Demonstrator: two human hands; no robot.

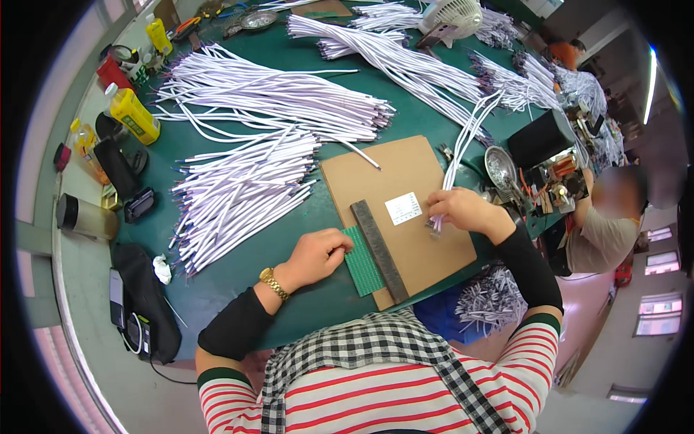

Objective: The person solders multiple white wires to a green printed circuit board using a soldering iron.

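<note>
In my right hand (466, 211) is a small bunch of white cables (466, 141), gripped near their lower ends above a brown cardboard sheet (441, 170). Their upper parts reach away toward the far right. My left hand (318, 254) is closed, its fingertips curled at the left edge of a green ridged mat (365, 269); whether anything small is in it cannot be seen. A dark metal bar (379, 253) lies across the mat's right edge and the cardboard. Right of the bar sits a white printed label (403, 208).
Piles of white cables (249, 184) cover the table's left and far side. Yellow bottles (134, 116) and a jar (87, 217) line the left edge. A metal dish (500, 166) and a black box (541, 137) stand right. A fan (452, 20) is at the back; a co-worker (603, 228) sits right.
</note>
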